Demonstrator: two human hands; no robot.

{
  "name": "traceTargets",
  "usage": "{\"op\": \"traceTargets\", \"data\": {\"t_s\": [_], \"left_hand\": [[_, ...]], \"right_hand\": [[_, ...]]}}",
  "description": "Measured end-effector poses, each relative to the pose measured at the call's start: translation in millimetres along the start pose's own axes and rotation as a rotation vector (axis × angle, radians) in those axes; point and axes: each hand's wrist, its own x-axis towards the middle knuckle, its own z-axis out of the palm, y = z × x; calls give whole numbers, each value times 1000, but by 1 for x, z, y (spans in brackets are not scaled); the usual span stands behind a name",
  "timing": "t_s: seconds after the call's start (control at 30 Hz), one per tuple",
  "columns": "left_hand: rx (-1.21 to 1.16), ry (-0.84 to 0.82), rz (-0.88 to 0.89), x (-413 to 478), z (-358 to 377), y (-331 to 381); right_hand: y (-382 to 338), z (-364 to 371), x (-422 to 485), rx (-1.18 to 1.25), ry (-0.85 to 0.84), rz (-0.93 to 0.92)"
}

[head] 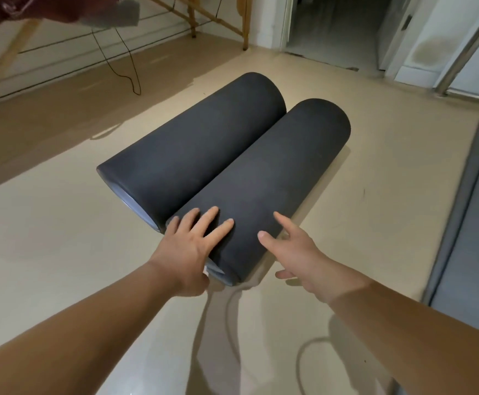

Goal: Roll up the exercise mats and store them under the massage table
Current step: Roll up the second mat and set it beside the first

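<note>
The left hand (188,246) is lying flat, fingers spread, on the top of the near rolled mat (261,189) at its near end, with the thumb tucked by the end face; it is pressing, not gripping. The right hand (298,255) is released and hovering just beside the same roll at about 3 o'clock, fingers splayed, apparently not yet touching.

The near rolled mat is lying on the floor (61,252), side by side and touching the second rolled mat (192,143) at its 10 o'clock.

Judgement: both rolls are complete; stowing is in hand. To do it well, bring the right hand onto the roll's far flank, clamp the loose end so the coil is not unwinding, then lift level.

The massage table (218,18), seen by its wooden legs, is standing at 12 o'clock, well apart. A flat grey mat (466,223) is lying at 3 o'clock.
</note>
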Motion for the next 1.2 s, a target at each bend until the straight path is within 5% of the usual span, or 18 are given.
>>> {"op": "traceTargets", "data": {"t_s": [0.13, 0.3, 0.43, 0.63, 0.77, 0.93, 1.03, 1.2], "left_hand": [[64, 249, -2, 4, 17, -11], [-450, 404, -34, 7, 6, -16], [-867, 319, -60, 2, -1, -17], [-1371, 273, -245, -5, 2, -49], [-1198, 142, -331, -2, 7, -71], [-517, 426, -180, -1, 7, -61], [-621, 475, -182, 1, 4, -57], [-853, 324, -184, 3, 1, -62]], "right_hand": [[-3, 21, 1, 35, -11, -33], [-2, 25, -1, -266, 131, -228], [-1, 17, -7, -276, 164, -419], [-16, 18, -9, -624, 148, -614], [-36, 38, -2, -776, 107, -589], [-69, 57, 12, -834, 62, -527], [-64, 55, 10, -815, 124, -573], [-38, 52, 4, -733, 223, -602]]}}
